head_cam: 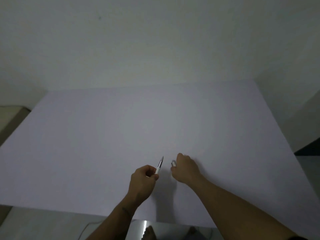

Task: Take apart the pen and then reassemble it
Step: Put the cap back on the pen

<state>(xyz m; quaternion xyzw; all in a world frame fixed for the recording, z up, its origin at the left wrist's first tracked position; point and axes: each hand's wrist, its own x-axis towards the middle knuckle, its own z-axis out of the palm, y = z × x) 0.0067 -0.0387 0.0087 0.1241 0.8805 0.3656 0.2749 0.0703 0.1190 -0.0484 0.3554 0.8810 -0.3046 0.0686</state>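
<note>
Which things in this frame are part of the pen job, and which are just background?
Part of the job:
pen body, held in the left hand
small white pen piece, held in the right hand

Background:
white table
cable on the floor

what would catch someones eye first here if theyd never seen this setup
Two bare hands meet low in the middle of a wide, pale table. The left hand holds a pen body, white at the grip with a silvery tip pointing up and away. Just to its right, the right hand is closed around a small whitish piece, probably a pen part, held apart from the pen body.
</note>
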